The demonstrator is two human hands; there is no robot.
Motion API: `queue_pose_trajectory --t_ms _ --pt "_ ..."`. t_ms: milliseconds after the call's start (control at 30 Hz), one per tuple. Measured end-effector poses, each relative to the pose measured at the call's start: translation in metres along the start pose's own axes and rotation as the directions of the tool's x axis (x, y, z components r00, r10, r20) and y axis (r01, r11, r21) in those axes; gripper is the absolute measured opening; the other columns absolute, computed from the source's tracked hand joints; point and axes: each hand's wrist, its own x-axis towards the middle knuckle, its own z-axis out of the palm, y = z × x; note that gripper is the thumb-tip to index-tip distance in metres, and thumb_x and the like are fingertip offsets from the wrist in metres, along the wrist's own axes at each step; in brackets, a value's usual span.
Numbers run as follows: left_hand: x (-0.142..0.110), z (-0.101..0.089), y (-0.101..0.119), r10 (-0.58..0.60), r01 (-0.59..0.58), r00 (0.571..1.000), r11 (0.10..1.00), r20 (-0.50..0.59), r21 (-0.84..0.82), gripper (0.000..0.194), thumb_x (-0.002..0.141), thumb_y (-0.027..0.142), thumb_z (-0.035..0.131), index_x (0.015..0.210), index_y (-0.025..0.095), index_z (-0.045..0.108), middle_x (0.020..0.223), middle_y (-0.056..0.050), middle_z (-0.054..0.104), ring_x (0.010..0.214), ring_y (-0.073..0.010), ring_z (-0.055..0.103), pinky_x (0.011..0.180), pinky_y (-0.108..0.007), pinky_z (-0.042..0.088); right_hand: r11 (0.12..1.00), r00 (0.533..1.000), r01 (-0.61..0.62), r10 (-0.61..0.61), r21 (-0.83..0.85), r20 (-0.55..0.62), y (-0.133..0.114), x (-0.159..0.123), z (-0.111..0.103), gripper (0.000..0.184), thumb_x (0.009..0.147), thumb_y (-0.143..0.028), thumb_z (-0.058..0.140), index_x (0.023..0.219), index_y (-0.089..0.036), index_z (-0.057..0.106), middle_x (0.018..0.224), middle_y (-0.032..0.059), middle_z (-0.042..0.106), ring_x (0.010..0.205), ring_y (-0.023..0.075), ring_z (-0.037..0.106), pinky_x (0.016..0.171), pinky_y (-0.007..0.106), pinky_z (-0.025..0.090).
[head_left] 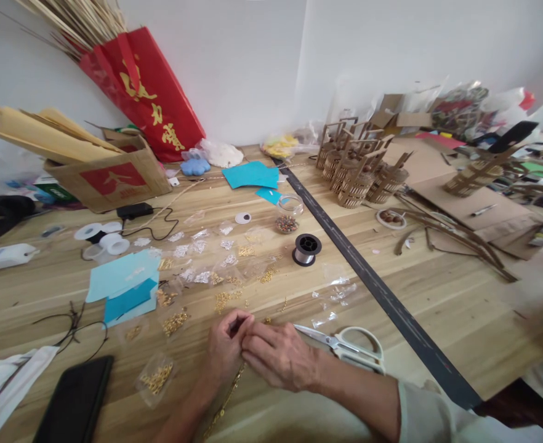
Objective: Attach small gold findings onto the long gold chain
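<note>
My left hand and my right hand meet over the front of the table, fingertips pinched together. A gold chain comes out from between them and trails down toward the front edge. The exact piece at the fingertips is hidden by my fingers. Beside my right wrist lie scissors with pale handles, blades pointing left. Just beyond my hands are loose small gold findings. Left of my left hand, small clear bags hold gold pieces, and another bag of gold pieces sits nearer me.
A spool of clear line and a dish of beads stand farther back. A black strip crosses the table diagonally. At left lie a dark phone and blue cards. Small wooden baskets cluster at back right.
</note>
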Motion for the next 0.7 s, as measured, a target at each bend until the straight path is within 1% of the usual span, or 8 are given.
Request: queue_pose_trajectory --t_ms 67,100,200,267,333,400,600,700 --pt "0.0 0.0 -0.001 0.003 -0.003 1.0 1.0 0.017 -0.029 0.024 0.071 0.038 0.063 0.067 0.014 0.062 0.061 -0.001 0.058 0.06 -0.0143 0.053 0.057 -0.023 0.043 0.994 0.994 -0.111 0.112 0.013 -0.013 0.002 0.0 -0.002 0.013 0.094 -0.019 0.04 0.098 -0.015 0.052 0.099 0.0067 0.061 0.086 0.0134 0.06 0.057 0.021 0.042" --pt "0.001 0.0 -0.002 0.007 -0.006 1.0 0.999 0.018 -0.035 0.024 0.071 0.038 0.062 0.068 0.014 0.062 0.06 0.0 0.057 0.058 -0.0136 0.052 0.056 -0.023 0.042 0.985 0.985 -0.173 0.173 0.012 -0.011 0.002 0.001 -0.002 0.013 0.094 -0.02 0.04 0.1 -0.016 0.051 0.102 0.0075 0.06 0.086 0.0139 0.06 0.056 0.021 0.041" --pt "0.0 0.0 -0.006 0.013 -0.013 1.0 1.0 0.002 -0.02 0.027 0.074 0.04 0.06 0.064 0.014 0.059 0.052 0.003 0.05 0.049 -0.0109 0.045 0.05 -0.021 0.038 0.944 0.944 -0.33 0.33 -0.016 0.022 0.005 0.001 -0.001 0.011 0.092 -0.021 0.043 0.101 -0.017 0.049 0.103 0.0076 0.059 0.075 0.0133 0.061 0.053 0.021 0.038" --pt "0.0 0.001 -0.007 0.018 -0.018 1.0 1.0 -0.003 0.004 0.029 0.075 0.04 0.059 0.063 0.015 0.057 0.052 0.003 0.048 0.049 -0.0106 0.043 0.049 -0.021 0.036 0.923 0.922 -0.383 0.384 -0.034 0.052 0.007 0.0 0.002 0.008 0.091 -0.019 0.045 0.098 -0.018 0.049 0.097 0.0054 0.06 0.069 0.0129 0.06 0.052 0.021 0.036" --pt "0.0 0.0 -0.006 0.024 -0.024 1.0 0.999 0.0 0.021 0.029 0.076 0.041 0.058 0.064 0.015 0.058 0.054 0.002 0.05 0.05 -0.0109 0.044 0.049 -0.021 0.036 0.917 0.915 -0.398 0.399 -0.025 0.066 0.009 0.0 0.006 0.005 0.091 -0.017 0.046 0.095 -0.018 0.049 0.089 0.0035 0.06 0.068 0.0135 0.06 0.053 0.021 0.036" --pt "-0.001 0.0 -0.004 0.028 -0.028 1.0 0.999 0.007 0.029 0.03 0.077 0.042 0.057 0.065 0.015 0.058 0.055 0.002 0.051 0.051 -0.0111 0.044 0.049 -0.021 0.036 0.917 0.915 -0.398 0.398 -0.004 0.062 0.011 -0.001 0.009 0.004 0.091 -0.016 0.046 0.093 -0.018 0.049 0.085 0.0031 0.061 0.071 0.0145 0.061 0.055 0.021 0.036" --pt "-0.003 0.001 0.003 0.034 -0.034 0.999 0.999 -0.003 0.038 0.031 0.077 0.042 0.057 0.063 0.015 0.058 0.055 0.0 0.052 0.053 -0.012 0.046 0.048 -0.021 0.036 0.912 0.914 -0.407 0.406 0.05 0.028 0.015 -0.003 0.013 0.011 0.093 -0.016 0.042 0.086 -0.018 0.05 0.079 0.0025 0.061 0.069 0.0141 0.06 0.058 0.021 0.037" --pt "-0.004 0.001 0.003 0.038 -0.037 0.999 0.999 -0.016 0.032 0.029 0.077 0.039 0.058 0.062 0.015 0.058 0.054 0.001 0.052 0.052 -0.012 0.047 0.047 -0.02 0.036 0.906 0.908 -0.419 0.417 0.066 0.033 0.016 -0.002 0.013 0.014 0.093 -0.017 0.042 0.084 -0.018 0.052 0.078 0.0023 0.06 0.067 0.0137 0.059 0.058 0.021 0.038"
